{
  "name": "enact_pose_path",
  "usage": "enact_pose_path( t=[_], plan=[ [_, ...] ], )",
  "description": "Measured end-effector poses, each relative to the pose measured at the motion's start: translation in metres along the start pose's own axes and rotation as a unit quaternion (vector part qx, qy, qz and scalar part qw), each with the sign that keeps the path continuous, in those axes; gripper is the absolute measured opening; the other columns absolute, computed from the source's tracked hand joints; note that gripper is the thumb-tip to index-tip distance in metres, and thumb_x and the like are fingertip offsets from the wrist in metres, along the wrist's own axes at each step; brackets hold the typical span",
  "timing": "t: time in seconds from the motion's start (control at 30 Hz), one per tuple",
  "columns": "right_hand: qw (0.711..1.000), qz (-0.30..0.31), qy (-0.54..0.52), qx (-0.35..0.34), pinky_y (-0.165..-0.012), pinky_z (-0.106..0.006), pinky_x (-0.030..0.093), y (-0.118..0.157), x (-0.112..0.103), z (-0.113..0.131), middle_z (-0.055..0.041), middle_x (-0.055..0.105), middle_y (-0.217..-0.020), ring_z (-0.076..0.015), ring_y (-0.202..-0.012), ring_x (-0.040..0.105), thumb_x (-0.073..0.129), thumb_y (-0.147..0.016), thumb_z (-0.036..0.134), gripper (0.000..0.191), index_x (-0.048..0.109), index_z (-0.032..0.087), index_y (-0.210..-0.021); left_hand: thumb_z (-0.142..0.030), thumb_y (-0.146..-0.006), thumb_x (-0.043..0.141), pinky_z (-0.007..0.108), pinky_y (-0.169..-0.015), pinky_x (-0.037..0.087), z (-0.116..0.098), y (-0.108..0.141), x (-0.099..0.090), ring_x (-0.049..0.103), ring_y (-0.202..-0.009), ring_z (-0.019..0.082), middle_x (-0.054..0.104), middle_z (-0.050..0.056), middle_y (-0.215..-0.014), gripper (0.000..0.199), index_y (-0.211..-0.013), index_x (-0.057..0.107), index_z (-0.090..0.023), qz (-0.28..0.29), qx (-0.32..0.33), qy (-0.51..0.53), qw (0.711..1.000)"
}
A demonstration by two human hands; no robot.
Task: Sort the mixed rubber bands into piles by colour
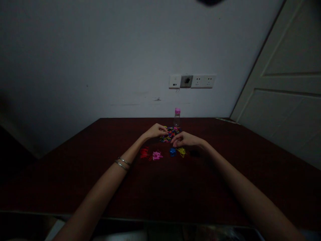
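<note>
Bare forearms take up the closest bit of the shot, left forearm [100,194] from the lower left, right forearm [245,187] from the lower right, both reaching to a messy multicoloured pile [173,134] just below the middle of the frame. Left hand [155,131] has its fingertips at the pile's left edge, fingers bent close together; right hand [185,139] is curled at its lower right. Can't tell if either one is actually pinching anything, too dark and tiny.

What could go wrong, imo: blue clump [173,152] and yellow clump [182,152] sit side by side right under the right hand, so a dragging finger or wrist could easily mix them. Same on the left, where stray red strands sit between the red clump [144,152] and pink clump [157,155]. Dim light might also make dark colours easy to mix up. And the bottle [177,119] stands right behind the pile, so a careless knuckle might tip it.

Materials: thin, loopy bits, maybe rubber bands, the blue ones bunched tight, the yellow stringier. Bottle's see-through with a pink cap [177,110]. Dark reddish-brown tabletop [140,194], shiny metal-looking bracelets [122,163] on the left wrist.
</note>
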State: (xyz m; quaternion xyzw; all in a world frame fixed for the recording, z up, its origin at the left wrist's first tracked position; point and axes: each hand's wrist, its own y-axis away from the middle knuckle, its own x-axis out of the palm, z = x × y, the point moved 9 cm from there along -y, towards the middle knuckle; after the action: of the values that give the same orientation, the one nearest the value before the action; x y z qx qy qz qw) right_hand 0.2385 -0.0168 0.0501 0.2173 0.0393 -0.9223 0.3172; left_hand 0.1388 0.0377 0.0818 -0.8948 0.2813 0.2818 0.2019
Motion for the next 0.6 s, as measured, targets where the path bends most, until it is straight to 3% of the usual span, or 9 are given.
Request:
enact_pose_path(
  t=[0.23, 0.47, 0.6],
  plan=[
    [0.987, -0.162, -0.01, 0.011, -0.053, -0.023, 0.043, 0.007, -0.053, -0.028, -0.0049, 0.067, -0.074, -0.0119, -0.059, 0.056, 0.064, -0.059, 0.022, 0.025, 0.067, 0.014, -0.082, -0.024, -0.066, 0.058, 0.02, -0.057, 0.035, -0.023, 0.0, 0.021, 0.048, -0.06, 0.009, 0.062, 0.003, -0.068, 0.022, -0.079, 0.068, -0.01, 0.039, 0.039, -0.032, 0.998],
    [0.961, -0.275, -0.019, 0.01, -0.051, -0.023, 0.042, 0.019, -0.087, -0.049, -0.0044, 0.066, -0.068, -0.012, -0.056, 0.055, 0.062, -0.059, 0.026, 0.025, 0.066, 0.012, -0.08, -0.021, -0.07, 0.054, 0.019, -0.051, 0.033, -0.066, 0.002, 0.074, 0.046, -0.052, 0.008, 0.057, 0.0, -0.058, 0.021, -0.081, 0.068, -0.011, 0.119, 0.094, -0.086, 0.985],
    [0.953, -0.302, -0.031, -0.006, -0.056, -0.024, 0.045, 0.023, -0.094, -0.053, -0.0059, 0.067, -0.072, -0.0142, -0.061, 0.058, 0.06, -0.06, 0.026, 0.023, 0.066, 0.012, -0.077, -0.016, -0.069, 0.055, 0.019, -0.054, 0.034, -0.09, -0.002, 0.107, 0.048, -0.054, 0.008, 0.06, 0.001, -0.062, 0.018, -0.079, 0.068, -0.011, 0.156, 0.158, -0.128, 0.966]
  ],
)
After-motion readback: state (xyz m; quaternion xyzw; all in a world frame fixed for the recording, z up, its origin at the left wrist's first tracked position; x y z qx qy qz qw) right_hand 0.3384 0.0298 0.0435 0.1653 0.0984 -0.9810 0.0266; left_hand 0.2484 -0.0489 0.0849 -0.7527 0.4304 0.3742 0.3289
